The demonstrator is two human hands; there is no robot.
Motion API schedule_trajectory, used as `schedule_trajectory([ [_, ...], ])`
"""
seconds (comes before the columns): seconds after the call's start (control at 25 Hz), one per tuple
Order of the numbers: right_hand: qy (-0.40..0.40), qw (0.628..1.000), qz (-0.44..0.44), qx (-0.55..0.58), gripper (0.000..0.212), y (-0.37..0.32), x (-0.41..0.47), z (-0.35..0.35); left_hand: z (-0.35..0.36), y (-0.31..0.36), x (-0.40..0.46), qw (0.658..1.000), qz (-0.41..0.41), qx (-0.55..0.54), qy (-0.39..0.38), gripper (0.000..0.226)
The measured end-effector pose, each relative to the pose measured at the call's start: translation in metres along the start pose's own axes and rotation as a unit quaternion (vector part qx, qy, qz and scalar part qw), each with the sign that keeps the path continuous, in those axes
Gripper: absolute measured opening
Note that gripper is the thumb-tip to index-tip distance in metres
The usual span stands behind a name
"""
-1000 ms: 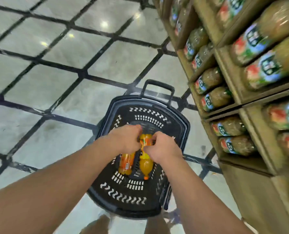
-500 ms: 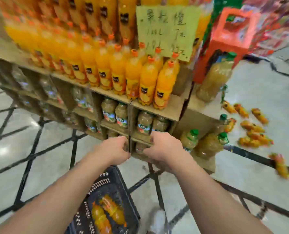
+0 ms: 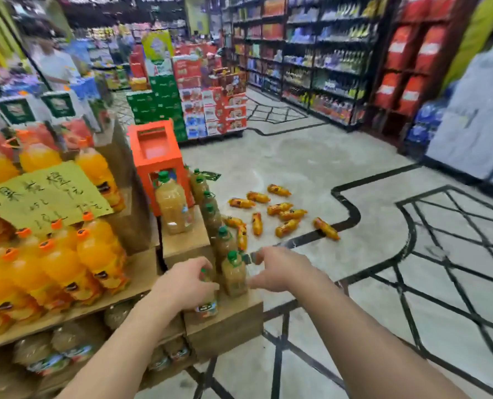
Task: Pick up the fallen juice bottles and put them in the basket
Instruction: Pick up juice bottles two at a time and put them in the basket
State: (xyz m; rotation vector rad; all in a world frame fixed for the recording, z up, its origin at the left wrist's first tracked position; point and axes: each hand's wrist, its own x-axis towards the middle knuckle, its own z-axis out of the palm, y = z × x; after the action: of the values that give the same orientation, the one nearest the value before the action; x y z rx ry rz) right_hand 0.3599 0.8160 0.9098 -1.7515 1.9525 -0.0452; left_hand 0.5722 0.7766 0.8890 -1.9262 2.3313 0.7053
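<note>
Lying scattered, fallen juice bottles (image 3: 280, 210) — bare floor (image 3: 311, 156) beyond, both hands loose, holding nothing

This is a shop, a supermarket drinks aisle. On the near left a wooden display stand (image 3: 141, 280) holds rows of orange juice bottles (image 3: 95, 254) under a handwritten yellow price sign (image 3: 44, 197). Far ahead, stacked red and green cartons (image 3: 199, 105) form a floor display. Tall dark shelves (image 3: 311, 59) packed with bottles line the far right. Small juice bottles (image 3: 285, 214) lie scattered on the patterned tile floor (image 3: 311, 156).
</note>
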Motion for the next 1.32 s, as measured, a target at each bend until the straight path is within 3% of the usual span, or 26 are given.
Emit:
schedule_trajectory([
  [0.32, 0.026, 0.998, 0.061, 0.011, 0.055, 0.195, 0.018, -0.105, 0.02, 0.2, 0.084, 0.998, 0.047, 0.042, -0.028, 0.048],
  [0.64, 0.023, 0.995, 0.097, 0.027, 0.066, 0.333, 0.09, -0.173, 0.044, 0.332, 0.19, 0.997, 0.056, 0.039, -0.047, 0.047],
  [0.84, 0.003, 0.992, 0.127, 0.029, 0.063, 0.385, 0.173, -0.202, 0.051, 0.377, 0.29, 0.994, 0.07, 0.056, -0.056, 0.044],
  [1.32, 0.0, 0.976, 0.211, 0.058, 0.053, 0.486, 0.459, -0.326, 0.004, 0.493, 0.639, 0.983, 0.124, 0.083, -0.111, 0.044],
])
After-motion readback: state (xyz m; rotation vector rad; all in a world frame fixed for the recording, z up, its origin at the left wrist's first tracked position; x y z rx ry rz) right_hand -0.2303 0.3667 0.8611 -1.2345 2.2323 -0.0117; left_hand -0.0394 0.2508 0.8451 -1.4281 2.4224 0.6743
